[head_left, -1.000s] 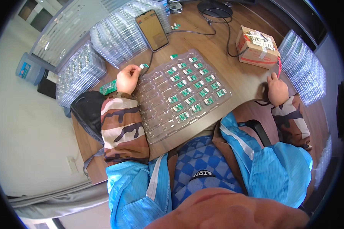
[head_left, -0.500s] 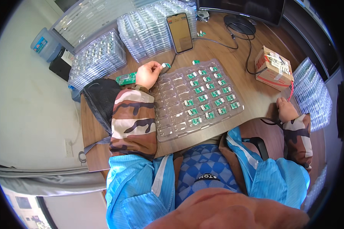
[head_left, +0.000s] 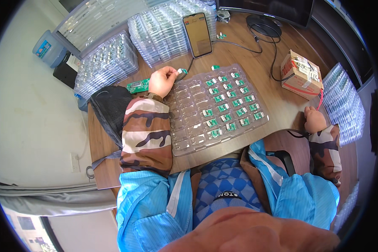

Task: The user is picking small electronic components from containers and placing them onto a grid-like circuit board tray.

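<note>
My left hand (head_left: 162,82) pinches a small green circuit board with a white connector (head_left: 182,72) beyond the far left corner of a clear plastic tray (head_left: 189,145). Beside that hand lies a larger green board with a small digit display (head_left: 138,86), partly covered by the hand. Small green circuit boards (head_left: 224,107) fill many pockets on the tray's right side; its left columns hold none. At the table's right edge my right hand (head_left: 315,121) is closed, fingers curled. Red wires (head_left: 321,101) run from a cardboard box toward it; what the fingers hold is hidden.
Stacks of filled clear trays (head_left: 157,35) stand at the back, with a phone (head_left: 198,35) propped upright before them. The taped cardboard box (head_left: 301,75) sits at right, near more stacked trays (head_left: 343,105). Black cables (head_left: 274,63) cross the table. A black mesh bag (head_left: 112,111) lies left.
Both hands stay nearly where they were, the left still pinching the small board. The display on the larger green board appears to show brighter digits now.
</note>
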